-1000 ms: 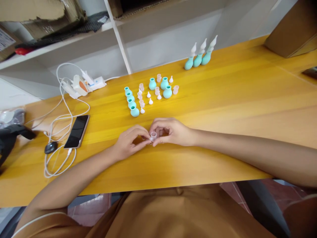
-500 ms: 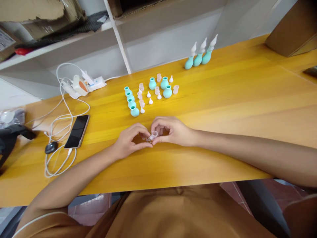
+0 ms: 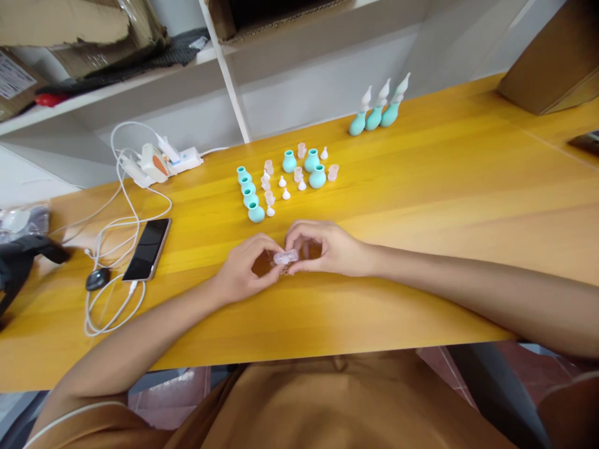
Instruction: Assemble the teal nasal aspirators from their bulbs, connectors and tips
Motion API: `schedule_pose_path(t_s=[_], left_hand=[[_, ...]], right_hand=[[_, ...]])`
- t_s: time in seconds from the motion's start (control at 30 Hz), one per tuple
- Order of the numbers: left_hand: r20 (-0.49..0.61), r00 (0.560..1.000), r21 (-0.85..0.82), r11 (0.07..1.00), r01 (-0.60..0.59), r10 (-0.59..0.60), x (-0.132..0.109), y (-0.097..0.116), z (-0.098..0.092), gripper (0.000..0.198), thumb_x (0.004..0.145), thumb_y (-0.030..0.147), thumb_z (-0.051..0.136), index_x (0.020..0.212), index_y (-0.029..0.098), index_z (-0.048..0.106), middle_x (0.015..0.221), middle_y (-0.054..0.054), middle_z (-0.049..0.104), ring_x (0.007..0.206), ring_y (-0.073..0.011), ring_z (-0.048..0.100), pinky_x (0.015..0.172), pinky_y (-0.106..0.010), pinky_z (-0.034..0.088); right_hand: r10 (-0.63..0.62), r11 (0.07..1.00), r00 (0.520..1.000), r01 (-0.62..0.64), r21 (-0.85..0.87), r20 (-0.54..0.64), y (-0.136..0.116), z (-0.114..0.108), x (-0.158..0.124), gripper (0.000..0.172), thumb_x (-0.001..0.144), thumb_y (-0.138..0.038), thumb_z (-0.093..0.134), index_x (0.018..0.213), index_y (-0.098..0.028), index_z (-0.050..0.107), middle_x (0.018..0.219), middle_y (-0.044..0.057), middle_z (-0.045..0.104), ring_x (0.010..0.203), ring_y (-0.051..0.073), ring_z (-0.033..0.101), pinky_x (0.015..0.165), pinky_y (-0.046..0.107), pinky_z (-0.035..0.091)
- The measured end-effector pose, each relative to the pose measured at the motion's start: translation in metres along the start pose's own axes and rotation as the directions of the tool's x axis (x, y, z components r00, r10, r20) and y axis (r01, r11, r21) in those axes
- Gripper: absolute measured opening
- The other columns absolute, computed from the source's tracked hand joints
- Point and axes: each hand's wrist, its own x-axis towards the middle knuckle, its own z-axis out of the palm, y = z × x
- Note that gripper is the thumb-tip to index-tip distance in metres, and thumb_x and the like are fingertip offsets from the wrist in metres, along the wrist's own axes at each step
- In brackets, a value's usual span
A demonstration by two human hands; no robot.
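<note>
A small clear plastic piece (image 3: 286, 257), shaped like the waisted connectors on the table, lies on its side between my fingertips. My left hand (image 3: 246, 265) pinches its left end between thumb and fingers. On its other end are the fingertips of my right hand (image 3: 322, 248), thumb below and fingers above. A few tiny clear rings (image 3: 284, 272) lie just under the piece, partly hidden by my hands. Beyond my hands stand several turquoise bulbs (image 3: 256, 212) with open necks, clear connectors (image 3: 298, 174) and small white pointed tips (image 3: 286, 194).
Three assembled turquoise bulbs with white nozzles (image 3: 373, 118) stand by the back wall. To the left are a phone (image 3: 147, 249), a black mouse-like object (image 3: 97, 279), looped white cables and a power strip (image 3: 187, 159). A cardboard box (image 3: 552, 62) stands at the back right.
The clear piece has turned from upright, its mouth facing up, to lying sideways between my fingertips. Both hands have stayed in nearly the same place.
</note>
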Motion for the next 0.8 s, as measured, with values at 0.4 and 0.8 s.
schedule_pose_path(t_s=[0.4,0.8], left_hand=[[-0.071,0.960,0.034,0.962,0.273,-0.270,0.002,-0.003,0.001,0.006,0.098,0.023,0.067,0.102,0.021,0.062,0.090,0.000,0.068,0.078,-0.0133,0.065,0.074,-0.027,0.053],[-0.032,0.961,0.087,0.957,0.277,-0.275,0.001,-0.008,0.003,0.008,0.098,0.023,0.066,0.106,0.021,0.064,0.091,0.000,0.069,0.078,-0.0140,0.063,0.074,-0.028,0.052]], right_hand=[[-0.124,0.869,0.992,0.127,-0.477,0.038,0.031,-0.058,0.006,0.028,0.104,-0.040,0.068,0.116,-0.016,0.076,0.099,0.006,0.070,0.067,0.011,0.055,0.066,0.025,0.046],[-0.062,0.890,0.991,0.107,-0.443,0.115,0.034,-0.044,0.009,0.018,0.100,-0.035,0.072,0.106,-0.018,0.074,0.095,0.003,0.069,0.063,0.010,0.052,0.066,0.026,0.043]])
